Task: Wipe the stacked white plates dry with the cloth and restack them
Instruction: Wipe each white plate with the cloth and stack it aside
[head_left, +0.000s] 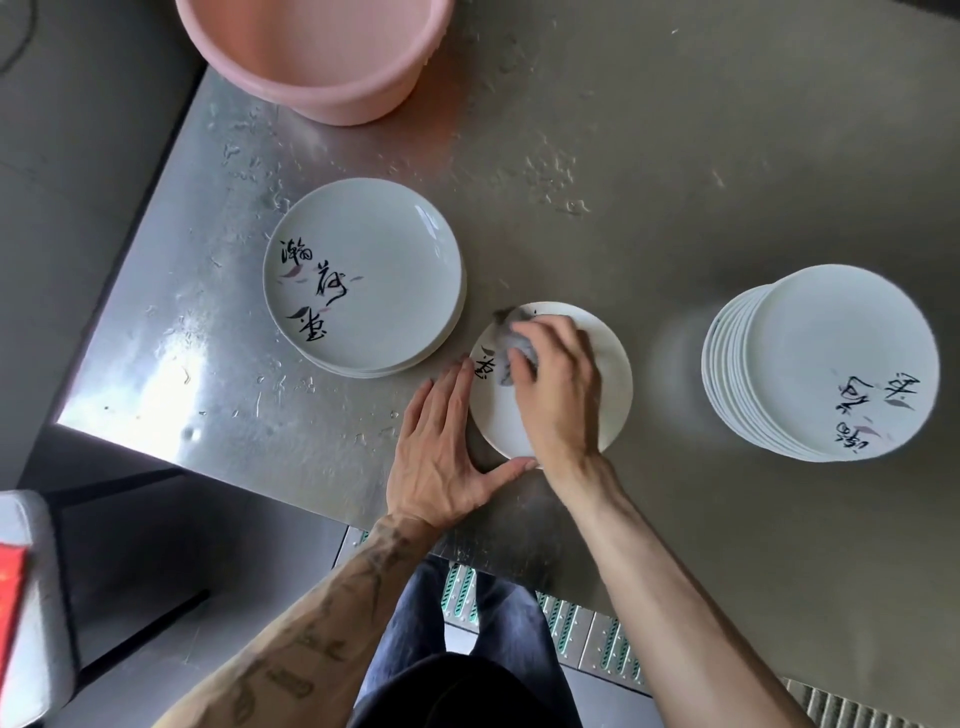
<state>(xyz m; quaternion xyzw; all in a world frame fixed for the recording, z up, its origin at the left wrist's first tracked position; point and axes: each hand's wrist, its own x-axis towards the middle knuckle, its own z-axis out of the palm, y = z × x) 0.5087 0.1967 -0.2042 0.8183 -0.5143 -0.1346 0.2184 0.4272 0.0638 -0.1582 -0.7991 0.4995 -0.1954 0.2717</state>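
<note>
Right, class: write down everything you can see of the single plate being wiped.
The plate is round, white, glossy, ceramic by its look, with black brush characters partly showing at its left. It lies face up on the steel table. The right hand holds a grey cloth against its middle, hiding much of it. The left hand steadies it: straight fingers at the left rim, thumb along the near edge.

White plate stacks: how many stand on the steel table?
2: a low white ceramic stack left of the single plate being wiped, a taller stack far right. Lower plates in each are mostly hidden.
</note>
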